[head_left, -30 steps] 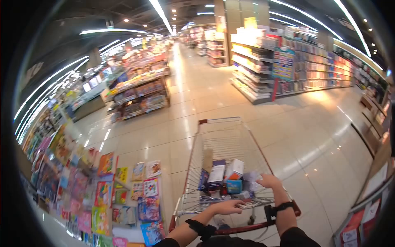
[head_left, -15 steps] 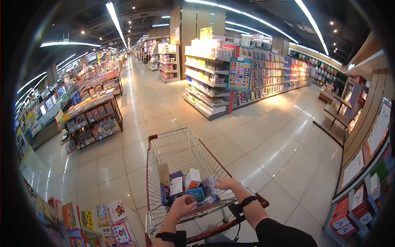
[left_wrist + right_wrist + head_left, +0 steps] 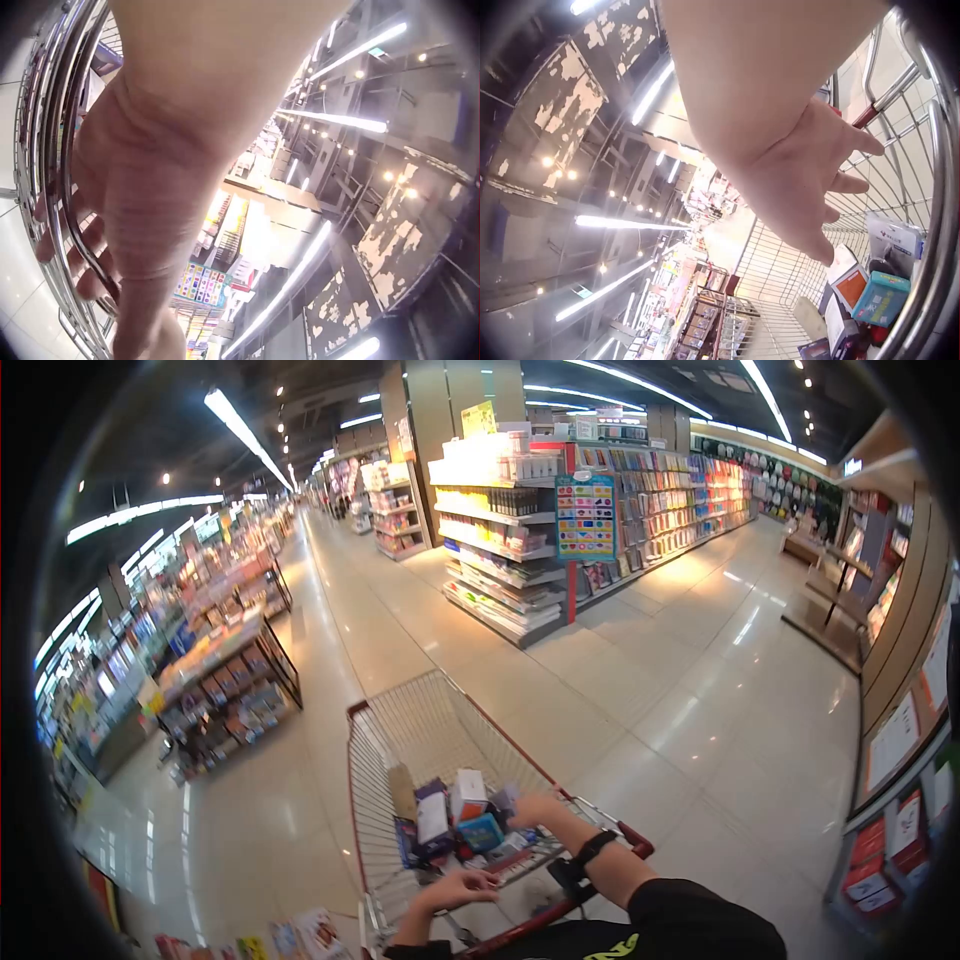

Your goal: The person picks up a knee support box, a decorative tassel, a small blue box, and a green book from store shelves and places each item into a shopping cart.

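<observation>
A wire shopping cart (image 3: 500,728) with dark red edging stands in front of me. My left hand (image 3: 460,887) is low over its near end, fingers loosely bent and holding nothing; in the left wrist view its fingers (image 3: 88,244) overlap the metal rails. Over the basket's right side is my right hand (image 3: 537,809), its fingers (image 3: 847,184) spread and empty in the right wrist view. Between and ahead of both hands lie a white and orange box (image 3: 467,795), a teal box (image 3: 883,297), a dark box with a white top (image 3: 432,816) and a clear plastic package (image 3: 892,238).
A stocked shelf unit (image 3: 497,545) with a colourful poster (image 3: 586,518) stands ahead. Low display tables (image 3: 225,680) line the left. Red and white boxes (image 3: 868,875) sit on a rack at right. Pale tiled floor (image 3: 640,690) runs between them.
The head view has swung right, mostly in the first half second. My left hand has dropped from over the goods toward the cart's near end; the right hand stays over the right side.
</observation>
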{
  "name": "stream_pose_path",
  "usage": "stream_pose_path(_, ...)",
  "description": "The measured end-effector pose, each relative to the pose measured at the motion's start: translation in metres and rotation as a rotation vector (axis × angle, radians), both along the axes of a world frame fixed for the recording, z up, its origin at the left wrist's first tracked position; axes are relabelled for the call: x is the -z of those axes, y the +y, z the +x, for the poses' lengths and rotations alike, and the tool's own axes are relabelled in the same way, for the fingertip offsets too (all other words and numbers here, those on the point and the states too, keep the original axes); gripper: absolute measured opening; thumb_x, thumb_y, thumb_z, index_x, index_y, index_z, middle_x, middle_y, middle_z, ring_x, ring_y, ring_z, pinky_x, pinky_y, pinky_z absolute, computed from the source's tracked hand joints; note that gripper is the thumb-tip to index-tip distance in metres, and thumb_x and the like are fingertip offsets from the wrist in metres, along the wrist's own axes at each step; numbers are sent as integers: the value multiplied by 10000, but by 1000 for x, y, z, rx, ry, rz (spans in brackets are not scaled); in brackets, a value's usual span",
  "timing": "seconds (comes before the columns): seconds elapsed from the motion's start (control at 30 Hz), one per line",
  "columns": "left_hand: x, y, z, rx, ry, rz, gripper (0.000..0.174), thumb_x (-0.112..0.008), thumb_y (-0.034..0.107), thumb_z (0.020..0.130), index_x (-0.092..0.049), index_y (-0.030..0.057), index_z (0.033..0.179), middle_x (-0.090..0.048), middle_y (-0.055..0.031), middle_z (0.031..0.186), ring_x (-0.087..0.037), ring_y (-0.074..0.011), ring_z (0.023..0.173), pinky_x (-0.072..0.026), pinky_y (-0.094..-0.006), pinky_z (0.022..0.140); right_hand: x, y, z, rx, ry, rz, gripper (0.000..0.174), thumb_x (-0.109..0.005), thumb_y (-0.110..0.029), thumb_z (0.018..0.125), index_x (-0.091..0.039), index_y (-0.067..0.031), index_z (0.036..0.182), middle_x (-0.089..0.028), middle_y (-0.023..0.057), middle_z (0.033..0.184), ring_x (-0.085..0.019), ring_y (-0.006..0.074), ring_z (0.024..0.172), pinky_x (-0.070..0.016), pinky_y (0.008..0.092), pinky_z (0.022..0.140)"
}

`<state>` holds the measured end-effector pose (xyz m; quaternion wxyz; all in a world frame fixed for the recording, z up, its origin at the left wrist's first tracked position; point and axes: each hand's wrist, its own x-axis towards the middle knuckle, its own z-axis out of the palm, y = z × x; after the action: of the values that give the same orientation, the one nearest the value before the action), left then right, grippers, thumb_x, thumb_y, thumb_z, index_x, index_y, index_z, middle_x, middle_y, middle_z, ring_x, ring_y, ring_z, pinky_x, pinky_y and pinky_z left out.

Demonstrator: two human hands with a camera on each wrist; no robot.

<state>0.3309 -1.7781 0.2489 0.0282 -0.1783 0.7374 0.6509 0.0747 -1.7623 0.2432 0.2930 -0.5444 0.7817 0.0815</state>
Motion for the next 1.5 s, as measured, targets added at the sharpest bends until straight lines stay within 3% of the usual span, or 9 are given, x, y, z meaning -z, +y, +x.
stream_pose_path(0.13, 13, -45, -24, 54, -40, 96, 404, -763, 137, 694, -381, 73, 579, -583, -61, 881, -482, -128, 951, -373, -290, 832, 37, -59, -14, -41, -114, -55, 455, -516, -402, 770, -626, -73, 1064, -605, 134, 1103, -530, 307, 1092, -138, 662, 986)
stream_pose_path(0.27, 13, -85, -39, -73, -133, 234, 337, -739, 89, 694, -417, 57, 598, -586, -75, 1002, -512, -137, 971, -399, -293, 830, -14, -94, -21, -222, -405, -197, 643, -576, -457, 776, -457, -9, 1222, -581, 214, 1093, -563, 330, 1013, -415, 406, 890)
stream_pose_path(0.5, -11, -155, -60, -309, 53, -307, 313, -776, 204, 606, -638, 17, 817, -640, -83, 872, -603, -148, 805, -483, -284, 743, -59, -158, 6, -560, -1175, 18, 857, -669, -451, 749, -262, -37, 1379, -465, 202, 1245, -478, 233, 1132, -395, 335, 919)
stream_pose_path(0.87, -29, -304, -105, -840, 187, -750, 328, -834, 240, 583, -591, 25, 625, -549, -25, 533, -490, -86, 456, -399, -237, 437, -45, -297, -39, -613, -510, -219, 523, -650, -405, 738, -554, -41, 1102, -613, 160, 1028, -583, 287, 933, -448, 360, 797)
stream_pose_path(1.0, -24, -357, -126, -592, 170, -571, 316, -802, 248, 639, -585, 18, 652, -552, -24, 555, -489, -65, 503, -388, -224, 453, -53, -348, -56, -567, -548, -31, 354, -624, -305, 775, -609, -46, 1015, -652, 123, 916, -614, 240, 828, -473, 338, 717)
stream_pose_path(1.13, -29, -412, -147, -166, 176, -505, 316, -715, 320, 732, -627, 26, 807, -583, -59, 643, -506, -89, 591, -427, -259, 560, -41, -410, -68, -812, -540, 139, 565, -769, -402, 618, -610, -104, 1071, -651, 87, 965, -615, 231, 834, -473, 336, 765)
stream_pose_path(1.23, -25, -455, -150, -354, 225, -335, 271, -627, 280, 784, -629, 17, 851, -590, -76, 748, -562, -193, 666, -451, -306, 628, -31, -448, -82, -725, -515, 209, 650, -785, -406, 602, -564, -101, 1133, -628, 103, 1005, -604, 226, 890, -480, 353, 766)
stream_pose_path(1.37, -12, -549, -142, -863, 133, -148, 286, -518, 218, 876, -591, -12, 721, -569, -70, 609, -533, -123, 548, -421, -284, 534, -51, -482, -108, -379, -901, -49, 679, -750, -257, 686, -441, -32, 1247, -615, 152, 1025, -585, 246, 963, -468, 336, 824)
stream_pose_path(1.5, -11, -593, -139, -1058, 148, -256, 321, -513, 239, 883, -576, -19, 704, -577, -62, 592, -526, -118, 521, -414, -281, 501, -44, -510, -125, -262, -678, -217, 614, -695, -266, 746, -438, -40, 1256, -621, 156, 1014, -591, 242, 950, -462, 326, 825)
